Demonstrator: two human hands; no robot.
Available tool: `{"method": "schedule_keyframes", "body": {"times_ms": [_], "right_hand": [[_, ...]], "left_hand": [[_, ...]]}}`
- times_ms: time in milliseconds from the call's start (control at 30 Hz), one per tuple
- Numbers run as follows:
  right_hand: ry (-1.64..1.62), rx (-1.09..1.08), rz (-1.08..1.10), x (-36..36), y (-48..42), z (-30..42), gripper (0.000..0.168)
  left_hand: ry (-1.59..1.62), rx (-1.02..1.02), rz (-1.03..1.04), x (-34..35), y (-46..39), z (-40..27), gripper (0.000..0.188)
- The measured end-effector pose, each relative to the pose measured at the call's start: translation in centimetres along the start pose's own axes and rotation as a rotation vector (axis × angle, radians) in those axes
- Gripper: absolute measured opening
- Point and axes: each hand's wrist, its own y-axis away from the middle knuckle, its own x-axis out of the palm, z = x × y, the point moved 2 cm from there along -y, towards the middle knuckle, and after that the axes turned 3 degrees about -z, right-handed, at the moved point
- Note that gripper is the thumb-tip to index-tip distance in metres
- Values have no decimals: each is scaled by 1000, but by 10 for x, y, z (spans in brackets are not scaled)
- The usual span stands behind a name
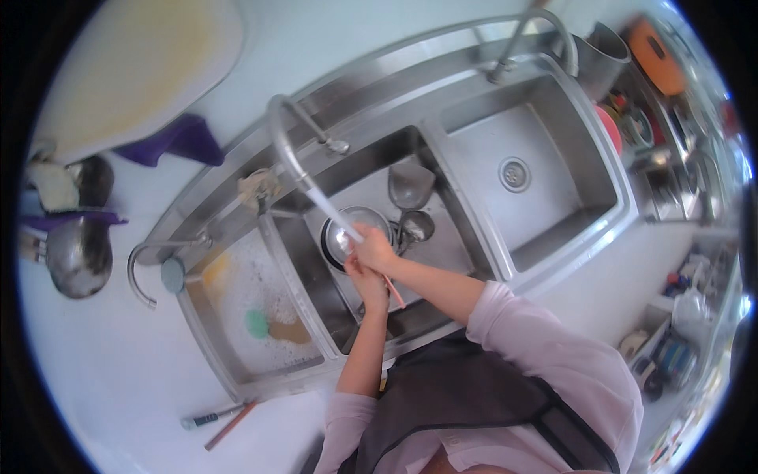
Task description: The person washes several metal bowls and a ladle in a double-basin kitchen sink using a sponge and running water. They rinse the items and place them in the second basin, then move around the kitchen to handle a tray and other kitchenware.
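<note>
Water runs from the curved metal faucet onto my hands over the middle basin of a steel sink. My left hand and my right hand are together under the stream, around a thin pinkish stick-like handle; its other end is hidden, and which hand grips it is hard to tell. Below them sits a round metal pan or bowl with a dark rim. A wide metal turner and a ladle lie beside it in the basin.
Soapy water with a green sponge fills the left basin. The right basin has a drain. Faucets rise at both ends. A brush-like tool and a reddish stick lie near the front left edge. Shelves of kitchenware stand right.
</note>
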Motion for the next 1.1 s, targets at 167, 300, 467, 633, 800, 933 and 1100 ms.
{"method": "schedule_keyframes", "body": {"times_ms": [167,300,467,633,800,933,1100], "right_hand": [[-104,185,-54,-10,-12,-4,32],[42,-15,-197,-19,-25,5,47],[-5,200,-395,-10,-13,-58,62],[-218,657,38,-26,12,-42,70],[-542,751,-44,-12,-2,0,64],[-634,471,-186,19,21,7,54],[-185,405,-101,4,-2,-6,56]], "left_hand": [[90,-117,25,33,-12,-27,30],[187,-255,141,35,-57,2,29],[244,-308,104,52,-117,12,31],[80,-273,-81,73,-89,-32,24],[-361,80,43,45,-116,-2,27],[-341,-78,177,36,-120,-10,41],[-511,173,29,22,-93,-26,37]]}}
